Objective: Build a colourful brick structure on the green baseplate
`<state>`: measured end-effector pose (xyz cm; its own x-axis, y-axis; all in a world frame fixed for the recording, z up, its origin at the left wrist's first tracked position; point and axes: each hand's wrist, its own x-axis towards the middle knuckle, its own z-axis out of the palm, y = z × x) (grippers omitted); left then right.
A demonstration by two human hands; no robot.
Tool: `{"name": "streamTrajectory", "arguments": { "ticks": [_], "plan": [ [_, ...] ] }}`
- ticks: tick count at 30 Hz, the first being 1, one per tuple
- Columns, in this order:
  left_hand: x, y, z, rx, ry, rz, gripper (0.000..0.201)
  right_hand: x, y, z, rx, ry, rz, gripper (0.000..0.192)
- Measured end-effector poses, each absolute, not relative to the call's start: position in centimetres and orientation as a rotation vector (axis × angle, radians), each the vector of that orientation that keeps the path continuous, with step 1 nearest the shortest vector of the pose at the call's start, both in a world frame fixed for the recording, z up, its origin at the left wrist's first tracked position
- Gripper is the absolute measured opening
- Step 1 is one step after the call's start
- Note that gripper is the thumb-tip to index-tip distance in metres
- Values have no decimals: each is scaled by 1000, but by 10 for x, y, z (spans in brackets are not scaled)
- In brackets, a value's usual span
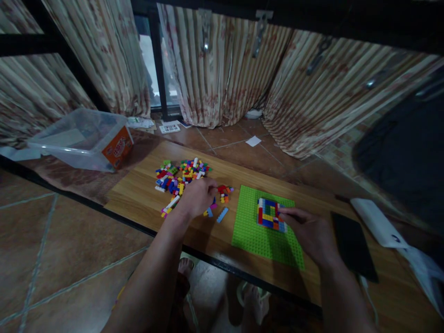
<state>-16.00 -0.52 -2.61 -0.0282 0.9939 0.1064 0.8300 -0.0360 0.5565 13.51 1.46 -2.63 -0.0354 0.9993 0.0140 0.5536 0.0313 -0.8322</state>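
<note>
i take the green baseplate (258, 231) as my landmark; it lies flat on the wooden counter (145, 194). on the baseplate's far half sits a small block build (269, 214) of red, blue, yellow and green bricks. my right hand (310, 233) rests just right of the baseplate, its fingertips touching the build's right edge; the grip there looks loosely curled, pressing against the build rather than clamped round it. my left hand (198, 196) is left of the baseplate, palm down over the near edge of the loose brick pile (180, 178), fingers bent onto some bricks; i cannot tell whether that grip has closed on a piece. between this hand and the baseplate lie a few stray pieces, a red cluster (225, 190) and a single light blue brick (222, 214). well to the left of the baseplate, beyond the pile, stands a clear plastic tub (81, 138) with an orange label. right of the baseplate, just past my right hand, lies a dark phone (354, 245), and further right a white flat device (378, 223). striped curtains (222, 69) hang behind the counter.
</note>
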Motion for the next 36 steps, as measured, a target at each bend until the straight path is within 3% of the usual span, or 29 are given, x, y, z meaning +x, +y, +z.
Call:
{"name": "streamTrajectory", "arguments": {
  "ticks": [24, 36],
  "plan": [
    [-150, 0, -26, 1992, 1796, 695, 28, 138, 14, -39, -1653, -2159, 572, 21],
    [-151, 0, -29, 1983, 1797, 700, 26, 144, 18, -47, -1534, -2122, 688, 19]
  ]
}}
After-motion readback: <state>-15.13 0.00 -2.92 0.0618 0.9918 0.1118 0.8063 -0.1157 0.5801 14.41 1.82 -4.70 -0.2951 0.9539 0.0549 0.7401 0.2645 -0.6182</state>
